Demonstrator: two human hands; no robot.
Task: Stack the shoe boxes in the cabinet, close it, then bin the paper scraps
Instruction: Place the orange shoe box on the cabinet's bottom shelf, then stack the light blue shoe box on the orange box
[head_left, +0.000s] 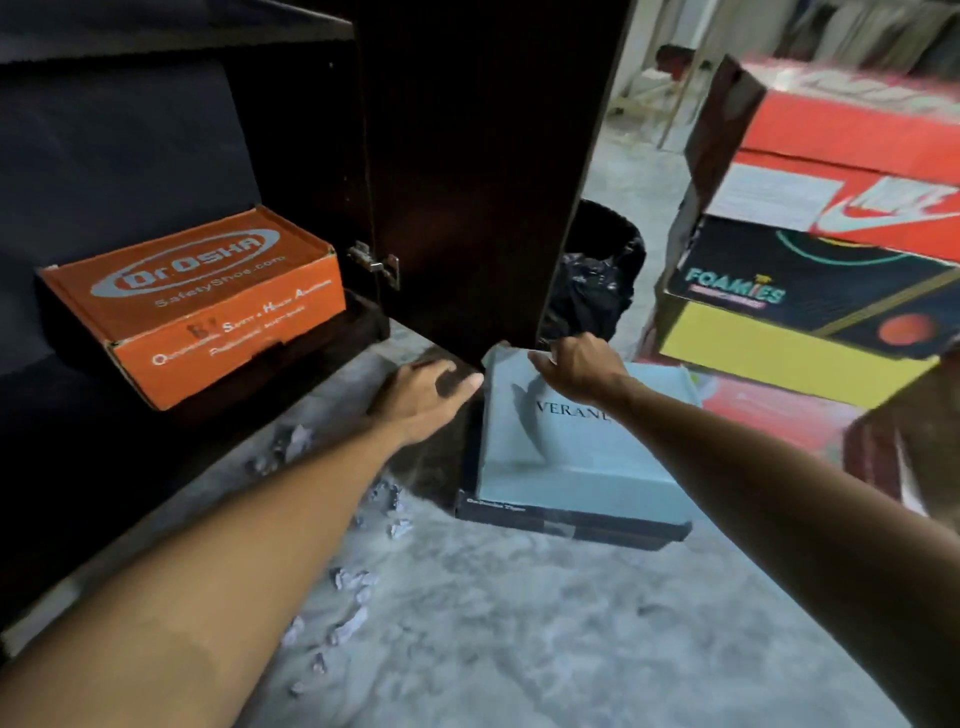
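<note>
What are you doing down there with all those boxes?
A person is putting shoe boxes into a dark wooden cabinet whose door is open. One orange cardboard shoe box already sits inside. The right hand grips the far edge of a pale blue shoe box on the floor; the left hand reaches beside it. Crumpled paper scraps still litter the floor.

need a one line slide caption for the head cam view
Both hands, left hand and right hand, reach for the pale blue shoe box beside the open cabinet door.
</note>
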